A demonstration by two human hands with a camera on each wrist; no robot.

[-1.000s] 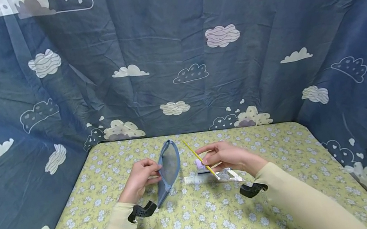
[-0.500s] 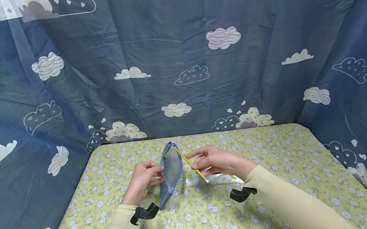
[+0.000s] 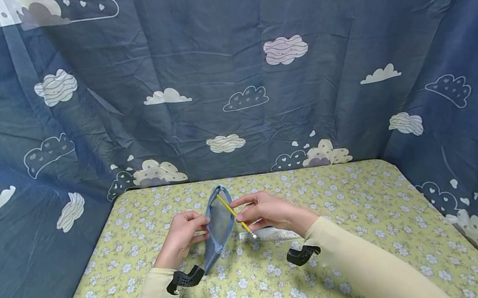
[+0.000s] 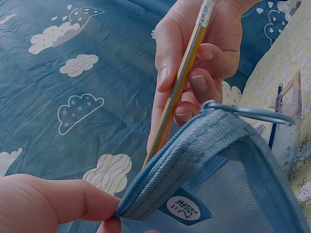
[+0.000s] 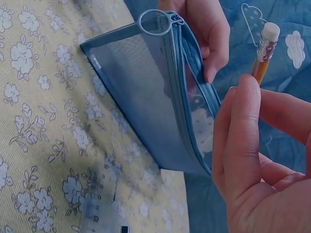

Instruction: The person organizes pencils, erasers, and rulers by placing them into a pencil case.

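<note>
My left hand (image 3: 183, 232) pinches one edge of a blue mesh zipper pouch (image 3: 220, 226) and keeps it raised on its side, its mouth gaping. A ring pull hangs at the zipper end, and a white label (image 4: 183, 208) shows inside the mouth. My right hand (image 3: 271, 212) grips a yellow pencil (image 3: 227, 206) between thumb and fingers, the white eraser end (image 5: 271, 32) toward me. The pencil's far end lies across the pouch's opening; in the left wrist view its tip is hidden behind the zipper edge.
A clear ruler (image 3: 275, 234) lies on the floral-covered table (image 3: 252, 296) beneath my right hand. Beside it in the left wrist view are a clear set square (image 4: 290, 99) and a thin dark stick-like thing (image 4: 273, 133). A blue cloud-patterned curtain (image 3: 185, 38) surrounds the table.
The right hand has moved left with the pencil, from beside the pouch to its mouth. My left hand still holds the pouch in about the same place.
</note>
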